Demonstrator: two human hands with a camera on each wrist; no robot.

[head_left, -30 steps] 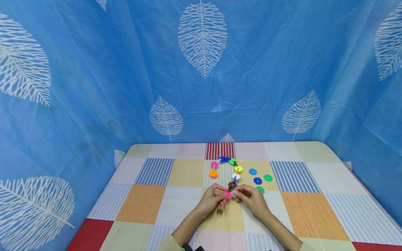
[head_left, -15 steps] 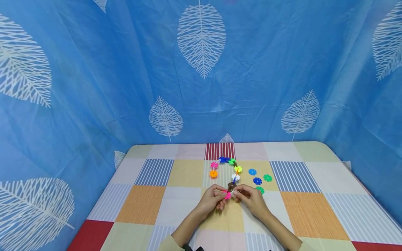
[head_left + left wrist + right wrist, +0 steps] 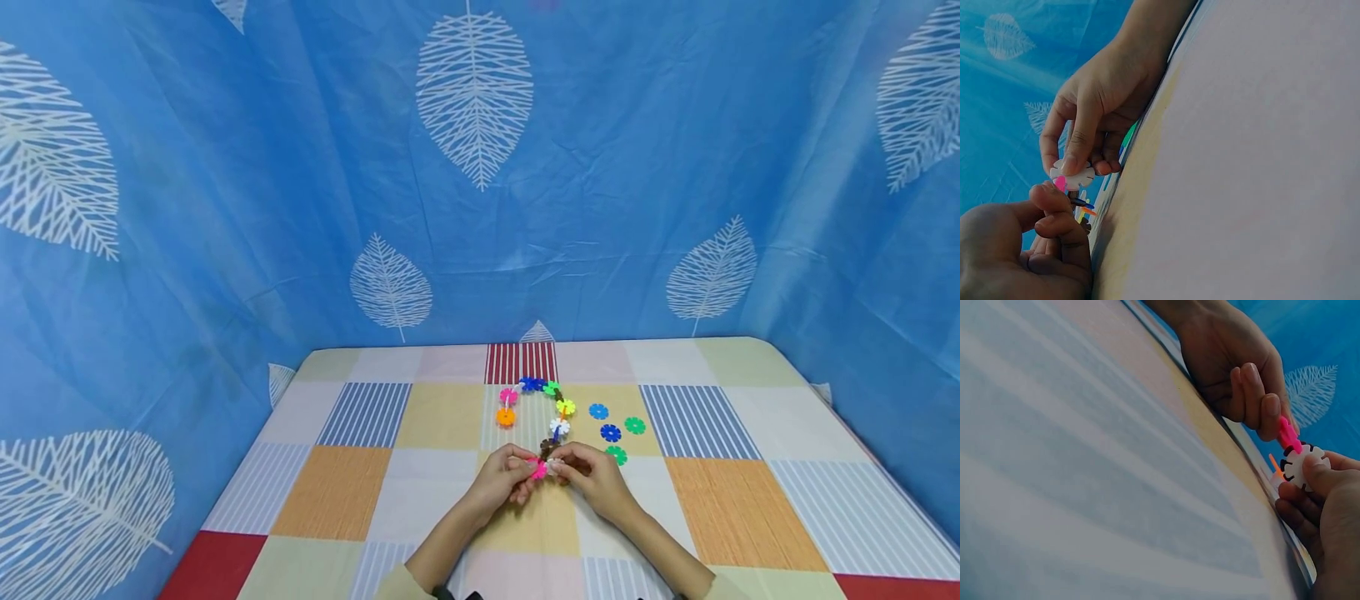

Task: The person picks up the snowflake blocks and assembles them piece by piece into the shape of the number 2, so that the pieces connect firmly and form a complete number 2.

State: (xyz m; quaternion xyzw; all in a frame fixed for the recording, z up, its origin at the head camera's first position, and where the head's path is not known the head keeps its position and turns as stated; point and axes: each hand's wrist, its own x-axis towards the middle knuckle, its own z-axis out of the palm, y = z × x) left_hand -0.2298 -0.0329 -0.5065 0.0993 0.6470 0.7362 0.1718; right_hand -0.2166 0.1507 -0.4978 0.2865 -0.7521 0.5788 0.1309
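My left hand pinches a pink flower-shaped interlocking disc between thumb and fingers. Facing it, my right hand holds a white notched disc by thumb and forefinger. In the right wrist view the pink disc's edge meets the white one at its notched rim, the two standing at an angle. Beyond the hands a brown disc joins the pink end to a curved chain, which runs through a white disc, a yellow disc and blue discs round to an orange disc.
Loose discs lie right of the chain: a light blue one, a dark blue one and two green ones, the nearer green disc close to my right hand. A patchwork cloth covers the table; a blue leaf-patterned curtain surrounds it.
Both hands keep their grip on the pink and white discs, which have come closer together. The whole scene has shifted slightly left in the head view.
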